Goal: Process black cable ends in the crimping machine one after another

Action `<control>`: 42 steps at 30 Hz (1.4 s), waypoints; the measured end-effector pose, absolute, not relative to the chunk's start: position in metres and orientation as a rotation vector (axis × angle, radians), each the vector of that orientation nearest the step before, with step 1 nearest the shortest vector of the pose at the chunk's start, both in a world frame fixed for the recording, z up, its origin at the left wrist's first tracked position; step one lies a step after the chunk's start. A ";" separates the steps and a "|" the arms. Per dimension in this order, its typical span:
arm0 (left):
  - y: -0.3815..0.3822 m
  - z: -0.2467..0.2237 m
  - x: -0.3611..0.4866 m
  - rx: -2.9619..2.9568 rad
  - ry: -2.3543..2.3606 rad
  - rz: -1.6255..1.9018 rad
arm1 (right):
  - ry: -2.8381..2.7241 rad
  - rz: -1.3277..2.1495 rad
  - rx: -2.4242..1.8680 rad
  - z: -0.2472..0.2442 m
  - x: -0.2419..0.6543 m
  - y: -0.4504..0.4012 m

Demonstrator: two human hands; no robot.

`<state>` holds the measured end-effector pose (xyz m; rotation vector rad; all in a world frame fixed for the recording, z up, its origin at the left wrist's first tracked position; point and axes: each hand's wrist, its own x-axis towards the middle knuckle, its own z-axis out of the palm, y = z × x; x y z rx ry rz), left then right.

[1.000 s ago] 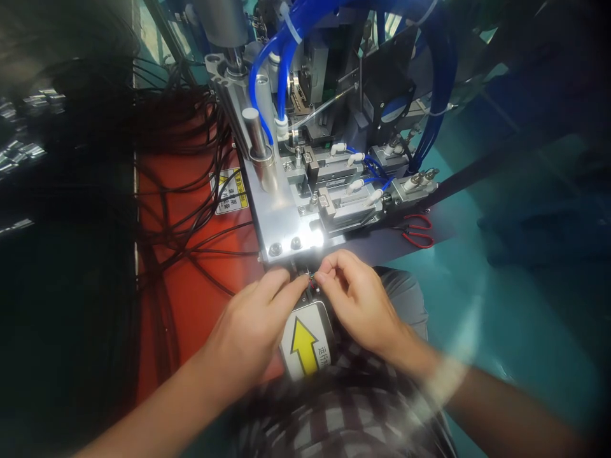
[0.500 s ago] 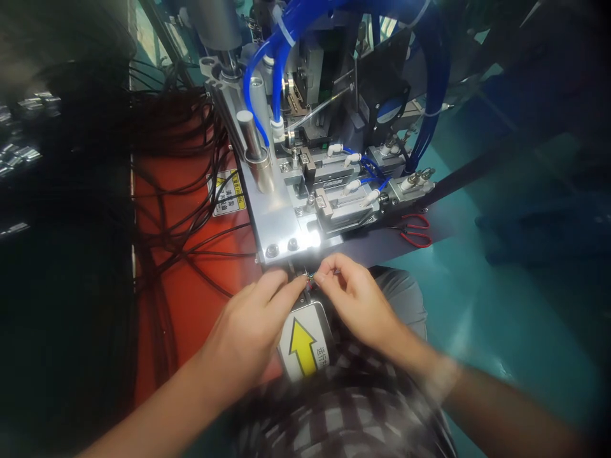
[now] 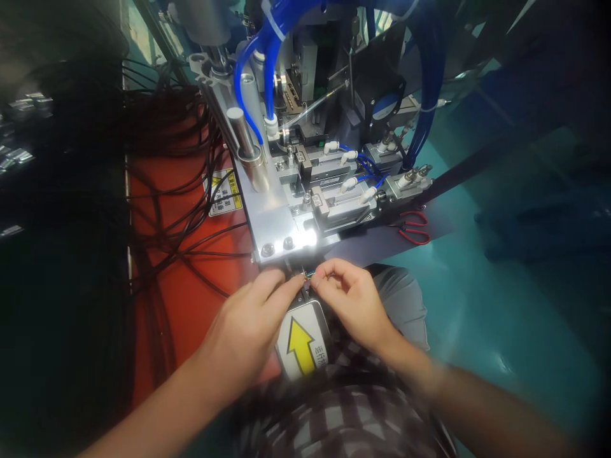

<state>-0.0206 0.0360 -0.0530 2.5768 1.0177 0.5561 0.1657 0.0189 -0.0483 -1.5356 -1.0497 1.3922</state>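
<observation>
Thin coloured wires (image 3: 308,277) run between the fingertips of my two hands, just in front of the metal machine plate (image 3: 274,219). My left hand (image 3: 252,315) pinches their left side between thumb and finger. From the right, my right hand (image 3: 351,299) is closed on the other side of the wires, thumb against index finger. What the wires join is too small to make out. Below my fingertips lies a white label with a yellow arrow (image 3: 300,343).
Cylinders with blue air hoses (image 3: 272,70) rise behind the plate. Black cables (image 3: 191,216) cross the red surface (image 3: 153,165) at the left, near a warning label (image 3: 223,192). Red-handled pliers (image 3: 415,229) lie to the right of the machine.
The view has shifted slightly, so the machine appears a little farther left. My right fingertips sit slightly farther from my left ones, and more of the wires shows between them.
</observation>
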 end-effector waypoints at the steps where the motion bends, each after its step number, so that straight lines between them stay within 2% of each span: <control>1: 0.036 -0.053 -0.021 2.572 1.020 0.551 | -1.052 1.376 -1.532 -0.048 0.165 0.019; 19: 0.035 -0.051 -0.020 2.572 1.021 0.592 | -0.911 1.356 -1.535 -0.043 0.158 0.021; 32: 0.034 -0.051 -0.021 2.569 1.029 0.571 | -1.006 1.240 -1.609 -0.044 0.162 0.020; 42: 0.035 -0.051 -0.021 2.571 1.030 0.575 | -0.968 1.304 -1.593 -0.047 0.160 0.023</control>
